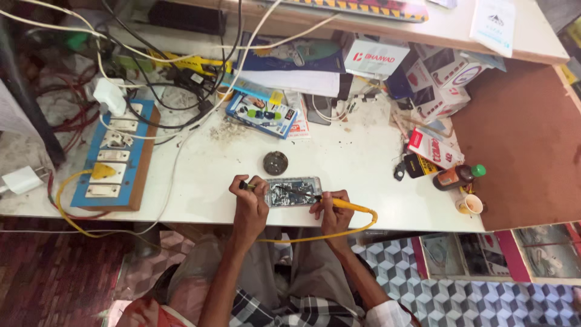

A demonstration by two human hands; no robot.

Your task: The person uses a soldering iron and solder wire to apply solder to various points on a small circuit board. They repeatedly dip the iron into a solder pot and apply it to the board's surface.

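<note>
Head view, looking down over a cluttered white counter [363, 163]. Opened phone [293, 191] lies flat at the near edge, back cover off, innards facing up, directly in front of the seated person; likely set there so both hands can brace on the counter beside it

Left hand [249, 203]: grip pinched on a thin yellow-handled tool [247, 186], fingers curled tight, knuckles up, tip angled toward the phone's left end. Forearm runs up from the lap, wrist resting at the counter edge, probably to steady fine work

Right hand [331, 209]: grip closed pen-style around a yellow soldering iron [342, 203], dark tip laid across the phone's insides. Its yellow cord [315, 236] loops off the handle below the counter edge, across the lap. Wrist bent inward, heel of hand at the phone's right end

Around it: small round dark tin [275, 163] just beyond the phone. Blue switchboard [112, 160] with sockets at far left, cables trailing over it. Small cartons [442, 79] stacked far right; brown bottle with green cap [458, 176] lying on its side, small cup [470, 204] near it at the right edge
</note>
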